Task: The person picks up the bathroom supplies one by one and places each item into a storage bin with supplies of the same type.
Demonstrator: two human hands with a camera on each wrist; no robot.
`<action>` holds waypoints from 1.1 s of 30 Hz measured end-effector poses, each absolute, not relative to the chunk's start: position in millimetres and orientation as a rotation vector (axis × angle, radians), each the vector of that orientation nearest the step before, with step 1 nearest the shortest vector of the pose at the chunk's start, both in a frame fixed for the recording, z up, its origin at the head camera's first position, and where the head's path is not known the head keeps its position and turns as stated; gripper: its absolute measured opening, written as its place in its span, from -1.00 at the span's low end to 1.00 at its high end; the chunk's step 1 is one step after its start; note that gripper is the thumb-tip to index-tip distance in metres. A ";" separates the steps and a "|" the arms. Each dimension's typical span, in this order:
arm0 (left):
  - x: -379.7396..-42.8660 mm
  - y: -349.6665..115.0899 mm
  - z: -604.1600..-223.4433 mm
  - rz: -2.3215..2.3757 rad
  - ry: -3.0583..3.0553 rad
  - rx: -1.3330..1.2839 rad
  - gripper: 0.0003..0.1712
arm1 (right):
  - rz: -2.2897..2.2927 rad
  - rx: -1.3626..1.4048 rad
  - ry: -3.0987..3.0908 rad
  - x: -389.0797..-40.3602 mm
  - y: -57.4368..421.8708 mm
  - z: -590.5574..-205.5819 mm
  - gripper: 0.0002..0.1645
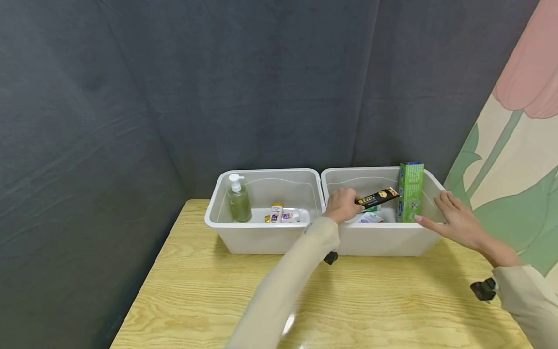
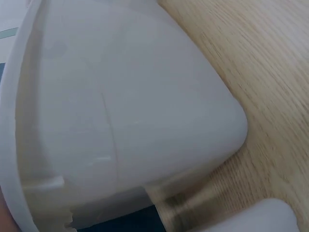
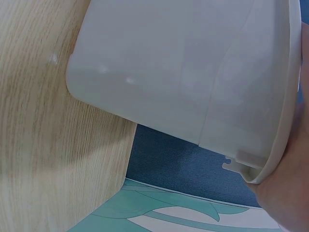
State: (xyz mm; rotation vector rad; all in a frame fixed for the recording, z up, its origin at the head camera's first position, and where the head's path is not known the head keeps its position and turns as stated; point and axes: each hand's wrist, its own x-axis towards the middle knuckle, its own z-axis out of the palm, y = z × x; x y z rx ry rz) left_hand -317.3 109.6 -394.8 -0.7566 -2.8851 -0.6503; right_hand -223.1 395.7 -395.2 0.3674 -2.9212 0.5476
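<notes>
My left hand (image 1: pixel 343 206) reaches over the front rim of the right white bin (image 1: pixel 383 242) and holds a black tube (image 1: pixel 377 197) with gold markings. The tube slants up to the right above the bin's contents. My right hand (image 1: pixel 457 223) rests at that bin's front right corner, fingers extended along the rim and thumb spread toward the front edge. A tall green box (image 1: pixel 410 194) stands upright in the bin beside the right thumb. Below the tube lies a white packet with purple print (image 1: pixel 370 218). The left fingertips are partly hidden.
The left white bin (image 1: pixel 261 240) adjoins the right one. Inside are a green pump bottle (image 1: pixel 240 204), a small white bottle with an orange cap (image 1: pixel 276 213) and other small packets. Both bins stand on a wooden table (image 1: pixel 196 291) before a dark curtain (image 1: pixel 261 87).
</notes>
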 end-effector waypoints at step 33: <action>-311.2 115.7 -400.7 -0.218 -2.854 -0.741 -0.82 | 0.582 0.363 -2.926 -222.8 394.4 -393.5 0.09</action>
